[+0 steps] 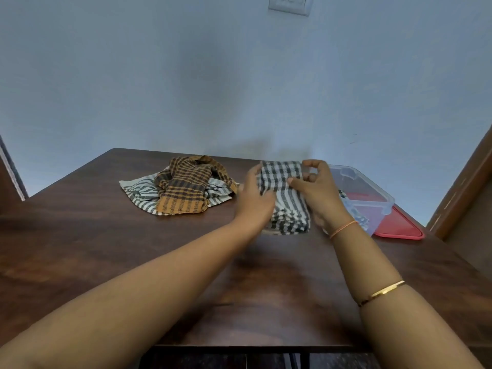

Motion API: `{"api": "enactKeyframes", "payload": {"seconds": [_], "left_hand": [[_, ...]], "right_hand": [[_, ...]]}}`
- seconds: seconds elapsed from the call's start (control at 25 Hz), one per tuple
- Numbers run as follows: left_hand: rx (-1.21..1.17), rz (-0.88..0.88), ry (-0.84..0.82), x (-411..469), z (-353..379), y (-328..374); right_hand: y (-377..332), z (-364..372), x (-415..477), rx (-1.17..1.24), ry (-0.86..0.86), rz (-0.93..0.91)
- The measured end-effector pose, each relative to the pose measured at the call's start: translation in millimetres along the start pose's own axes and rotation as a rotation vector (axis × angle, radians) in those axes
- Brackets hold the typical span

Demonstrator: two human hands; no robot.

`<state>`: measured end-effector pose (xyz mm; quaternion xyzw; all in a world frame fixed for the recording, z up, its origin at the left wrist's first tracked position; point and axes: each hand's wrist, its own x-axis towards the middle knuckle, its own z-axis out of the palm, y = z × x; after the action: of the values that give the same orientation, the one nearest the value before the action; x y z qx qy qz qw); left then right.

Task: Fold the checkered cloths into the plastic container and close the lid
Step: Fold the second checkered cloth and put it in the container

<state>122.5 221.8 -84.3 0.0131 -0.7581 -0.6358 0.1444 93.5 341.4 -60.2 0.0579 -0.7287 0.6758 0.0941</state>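
Note:
A black-and-white checkered cloth [286, 201], partly folded into a narrow strip, lies on the dark wooden table [106, 249]. My left hand [254, 197] grips its left edge near the far end. My right hand [318, 190] pinches the far right corner, with the far end lifted off the table. To the right stands the clear plastic container [370, 190] with another folded cloth [359, 218] inside it. Its red lid [402, 225] lies flat on the table under and beside it. An orange-and-black checkered cloth [186, 187] lies crumpled on a white striped cloth [141, 194] at the left.
A pale blue wall [239, 89] rises just behind the table's far edge, with a switch plate [290, 4] high up. A wooden frame [463, 187] stands at the right. The table's near edge [253, 346] runs under my forearms.

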Motion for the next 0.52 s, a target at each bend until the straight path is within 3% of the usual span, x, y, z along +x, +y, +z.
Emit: {"api": "enactKeyframes", "payload": {"seconds": [0.12,0.24,0.36,0.52], "left_hand": [[-0.046,0.087,0.045,11.8,30.0,35.8],[-0.061,0.093,-0.022,27.4,62.4,62.1],[0.091,0.134,-0.107,38.0,91.2,71.6],[0.458,0.172,-0.249,57.2,114.0,63.4]], "right_hand": [[-28.4,-34.9,8.7,-0.105,-0.032,0.058],[-45.6,-70.8,21.2,-0.170,-0.023,0.061],[-47.7,-98.5,38.2,-0.244,0.096,-0.007],[-23.6,-115.2,60.2,-0.530,0.042,0.054]]}}
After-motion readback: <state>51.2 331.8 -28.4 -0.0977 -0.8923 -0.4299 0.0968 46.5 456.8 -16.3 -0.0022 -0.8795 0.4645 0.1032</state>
